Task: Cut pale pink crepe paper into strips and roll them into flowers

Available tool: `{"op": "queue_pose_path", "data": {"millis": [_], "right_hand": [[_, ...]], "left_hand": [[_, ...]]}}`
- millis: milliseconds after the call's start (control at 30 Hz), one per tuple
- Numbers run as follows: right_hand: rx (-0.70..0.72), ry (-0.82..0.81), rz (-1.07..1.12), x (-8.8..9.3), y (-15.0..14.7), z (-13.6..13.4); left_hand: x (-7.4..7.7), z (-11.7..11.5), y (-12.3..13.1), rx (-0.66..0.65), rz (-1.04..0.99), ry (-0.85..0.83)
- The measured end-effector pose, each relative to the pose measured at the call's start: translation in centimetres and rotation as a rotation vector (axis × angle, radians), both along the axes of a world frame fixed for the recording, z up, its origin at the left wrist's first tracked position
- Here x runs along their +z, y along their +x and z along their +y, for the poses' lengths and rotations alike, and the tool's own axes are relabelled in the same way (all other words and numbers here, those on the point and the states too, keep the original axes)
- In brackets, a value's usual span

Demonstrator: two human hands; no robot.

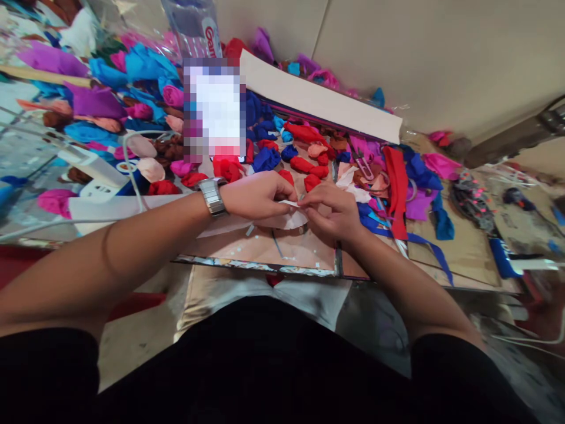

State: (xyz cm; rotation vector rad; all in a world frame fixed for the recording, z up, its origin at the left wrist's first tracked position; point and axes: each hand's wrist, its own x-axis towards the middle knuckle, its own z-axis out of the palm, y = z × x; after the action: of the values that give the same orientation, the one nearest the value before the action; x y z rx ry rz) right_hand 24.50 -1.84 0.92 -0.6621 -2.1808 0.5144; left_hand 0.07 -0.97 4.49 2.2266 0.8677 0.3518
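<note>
Over the front of the table, my left hand (259,194) and my right hand (332,212) meet, fingertips almost touching. Both pinch a thin white strip (290,203), which looks like cloth or paper; its exact kind is unclear. More white material (293,221) hangs below the fingers. A metal watch (212,196) is on my left wrist. Just beyond my hands lie rolled red fabric pieces (309,166) and a dark blue fabric piece (266,159). Small thread snips (362,163) lie to the right, among pink and brown cloth.
A blurred-out bright screen (218,112) stands behind my left hand, with a clear plastic bottle (192,29) behind it. A power adapter (95,168) with a white cable sits left. A long white board (322,97) crosses the back. Red ribbon (397,191) lies right.
</note>
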Motion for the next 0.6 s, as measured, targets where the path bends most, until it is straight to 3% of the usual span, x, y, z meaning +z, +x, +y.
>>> {"op": "queue_pose_path", "data": {"millis": [400,600], "right_hand": [[-0.050,0.019,-0.044,-0.13,0.19,0.09],[-0.154,0.010,-0.066,-0.17,0.16,0.11]], "left_hand": [[0.13,0.04,0.09,0.035,-0.011,-0.004],[0.55,-0.31,0.06,0.052,0.018,0.070]]}}
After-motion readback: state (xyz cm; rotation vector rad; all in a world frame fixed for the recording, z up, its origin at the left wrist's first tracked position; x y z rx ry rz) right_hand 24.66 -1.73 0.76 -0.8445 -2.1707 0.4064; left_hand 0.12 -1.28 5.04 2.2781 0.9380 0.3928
